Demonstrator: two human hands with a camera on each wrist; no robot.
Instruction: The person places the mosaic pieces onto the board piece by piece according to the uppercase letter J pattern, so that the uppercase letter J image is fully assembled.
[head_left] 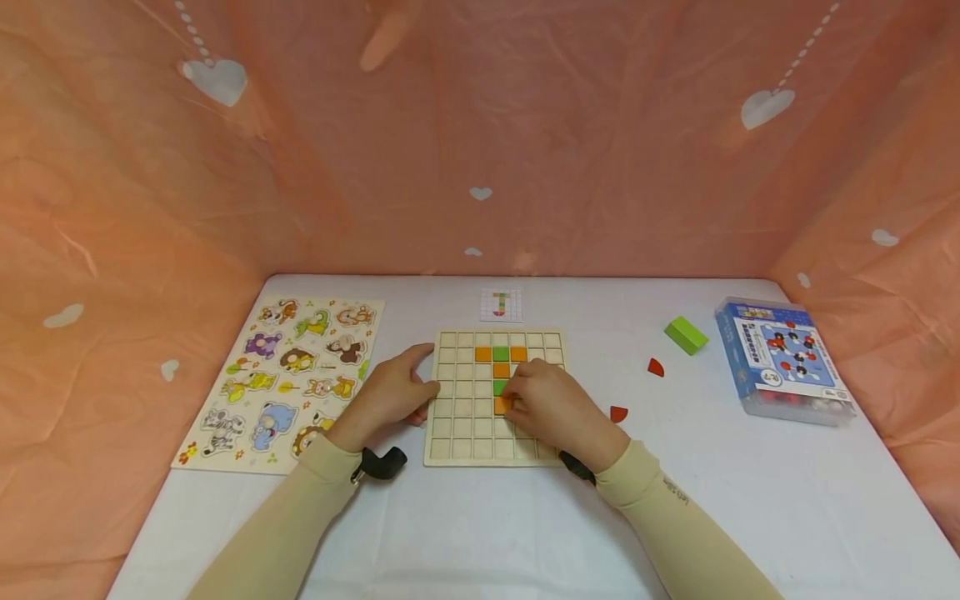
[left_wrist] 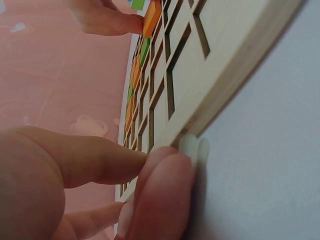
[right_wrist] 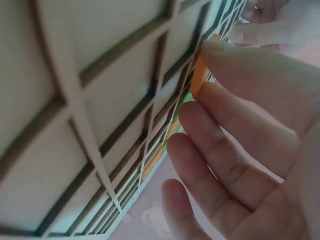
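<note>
A wooden grid board lies on the white table. Its left rim is held by my left hand, thumb and fingers at the edge in the left wrist view. My right hand pinches an orange square tile between thumb and index finger, low in a column of tiles on the board. Above it in that column are a green tile and an orange tile. Across the top run an orange tile, a green tile and another orange tile.
Behind the board lies a small pattern card. Two red quarter-round pieces and a green block lie to the right, before a clear box of model parts. An animal puzzle board is at left.
</note>
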